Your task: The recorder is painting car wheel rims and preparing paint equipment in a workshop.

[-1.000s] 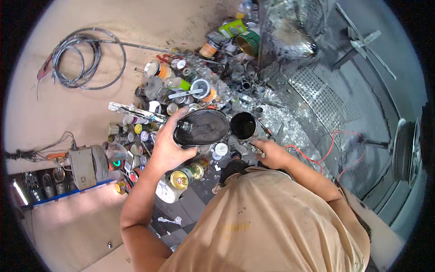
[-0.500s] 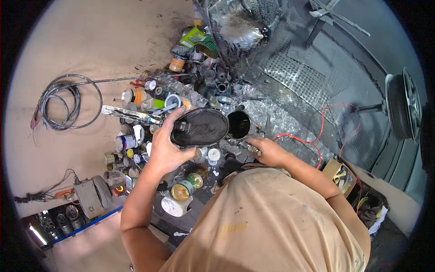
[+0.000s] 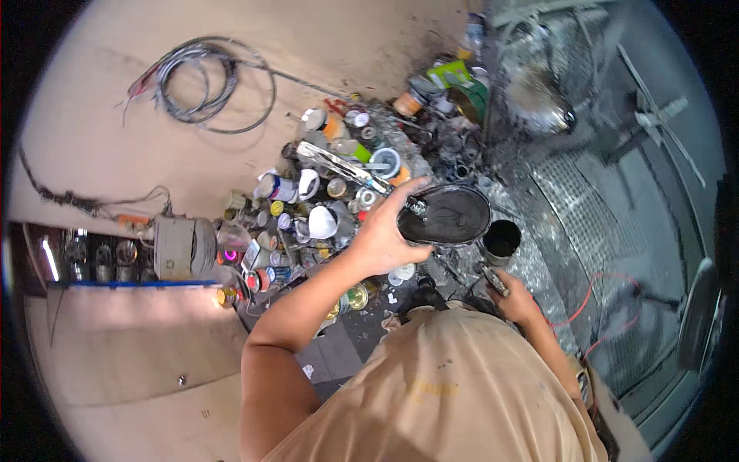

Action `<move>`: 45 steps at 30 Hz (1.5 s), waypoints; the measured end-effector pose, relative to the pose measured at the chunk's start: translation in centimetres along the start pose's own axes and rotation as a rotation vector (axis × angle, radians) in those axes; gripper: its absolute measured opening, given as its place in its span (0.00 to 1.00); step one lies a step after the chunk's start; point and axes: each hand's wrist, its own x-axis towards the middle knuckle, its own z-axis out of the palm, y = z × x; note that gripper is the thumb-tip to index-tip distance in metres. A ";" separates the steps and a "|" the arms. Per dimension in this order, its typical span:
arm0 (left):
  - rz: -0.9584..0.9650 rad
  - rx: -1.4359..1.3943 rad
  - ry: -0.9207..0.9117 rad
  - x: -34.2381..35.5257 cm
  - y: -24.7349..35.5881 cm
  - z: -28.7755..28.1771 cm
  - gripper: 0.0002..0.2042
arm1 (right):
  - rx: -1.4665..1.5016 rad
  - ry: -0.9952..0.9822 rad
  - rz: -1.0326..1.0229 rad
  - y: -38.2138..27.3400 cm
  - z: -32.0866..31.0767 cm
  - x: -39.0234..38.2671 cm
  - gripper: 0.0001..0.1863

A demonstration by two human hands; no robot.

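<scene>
My left hand (image 3: 382, 237) is wrapped round an open container of black paint (image 3: 454, 217), thumb and fingers on its left wall. A paint-smeared stirring stick (image 3: 337, 165) leans out of the container to the upper left, its lower end in the paint. Right beside the container stands an open cup with a dark inside (image 3: 502, 240). It appears to belong to the metal spray gun (image 3: 494, 282) that my right hand (image 3: 519, 300) grips by the body. Container and cup are close together; whether they touch is unclear. My fingers partly hide the gun.
Paint cans, jars and lids crowd the bench to the left, among them a white cup (image 3: 322, 222) and a blue-white pot (image 3: 386, 163). A coiled cable (image 3: 196, 81) lies beyond. A red hose (image 3: 589, 296) runs at right near a wheel (image 3: 699, 316). A grey machine (image 3: 183, 248) stands at left.
The view has turned left, so the surroundings appear shifted to the right and rotated. Both hands keep their grips, and the container and the gun's cup stay side by side.
</scene>
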 end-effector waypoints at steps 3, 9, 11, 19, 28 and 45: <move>-0.046 -0.013 0.054 -1.7 -2.0 -2.2 0.47 | 0.001 -0.026 0.059 0.1 0.5 1.0 0.23; -0.192 0.053 0.246 -5.7 -8.8 -8.7 0.46 | 0.125 -0.021 0.149 2.1 2.9 4.3 0.22; -0.201 0.112 0.320 -7.0 -11.7 -11.5 0.45 | 0.110 -0.039 0.227 -0.3 3.4 5.7 0.22; -0.305 0.226 0.572 -8.3 -25.2 -21.7 0.45 | 0.016 0.029 0.349 -3.2 6.3 9.6 0.24; -0.334 0.262 0.804 -1.9 -42.0 -26.7 0.41 | 0.025 0.167 0.389 -9.6 9.4 11.3 0.17; -0.378 0.194 0.610 6.8 -56.4 -26.0 0.45 | 0.017 0.289 0.572 -8.6 12.1 9.8 0.17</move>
